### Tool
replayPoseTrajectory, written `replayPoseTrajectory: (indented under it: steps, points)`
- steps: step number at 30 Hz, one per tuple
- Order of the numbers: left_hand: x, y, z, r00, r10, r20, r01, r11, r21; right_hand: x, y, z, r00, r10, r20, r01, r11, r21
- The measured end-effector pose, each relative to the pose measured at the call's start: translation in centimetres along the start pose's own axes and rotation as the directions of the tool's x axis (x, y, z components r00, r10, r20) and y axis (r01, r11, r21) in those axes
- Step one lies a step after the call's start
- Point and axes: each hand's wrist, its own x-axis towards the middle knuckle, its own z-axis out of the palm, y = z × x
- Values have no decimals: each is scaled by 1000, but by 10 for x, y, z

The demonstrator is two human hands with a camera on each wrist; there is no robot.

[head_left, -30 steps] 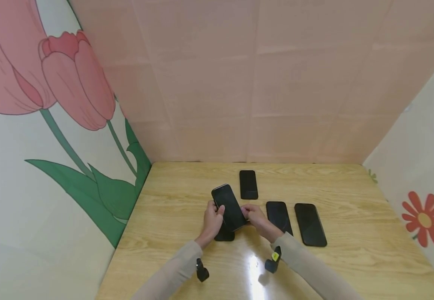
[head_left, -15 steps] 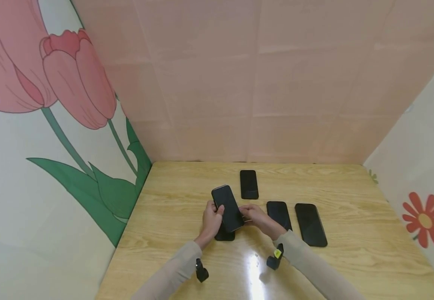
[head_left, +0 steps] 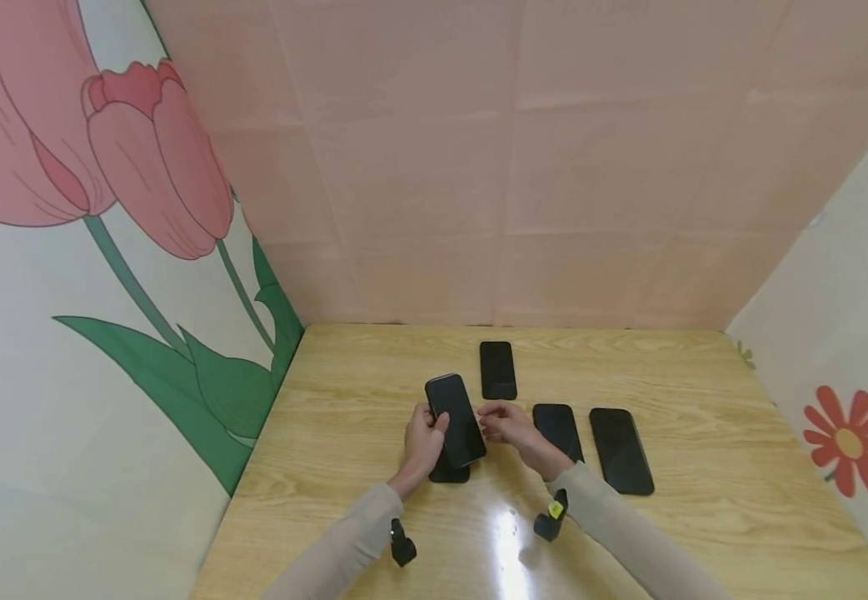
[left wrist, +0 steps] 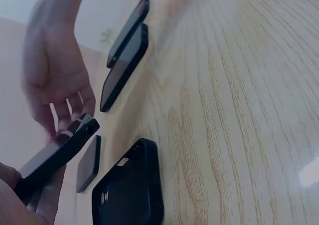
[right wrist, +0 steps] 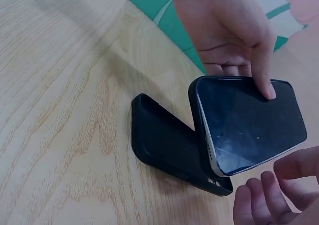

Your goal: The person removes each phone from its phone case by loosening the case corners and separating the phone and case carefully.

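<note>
Phone [head_left: 461, 423] slightly straighter in left grip [head_left: 423, 443]

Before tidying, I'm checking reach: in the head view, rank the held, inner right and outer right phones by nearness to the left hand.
1. Held phone: in left hand.
2. Inner right phone: right of centre.
3. Outer right phone: farthest right.

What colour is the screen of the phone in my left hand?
Black; the phone's screen shows best in the right wrist view.
</note>
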Motion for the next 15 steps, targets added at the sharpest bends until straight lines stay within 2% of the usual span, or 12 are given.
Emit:
replayPoseTrajectory:
  steps: [8,15]
  points:
    - [-2,0,-1,1000,12,5,-12,1000,2,-2,-2,1,1000,-21,23,22,1000,-8]
    - [-2,-1,-1,1000,18,8,-18,1000,-4,-3,-2,2,1000,-3,24,3,1000,-18]
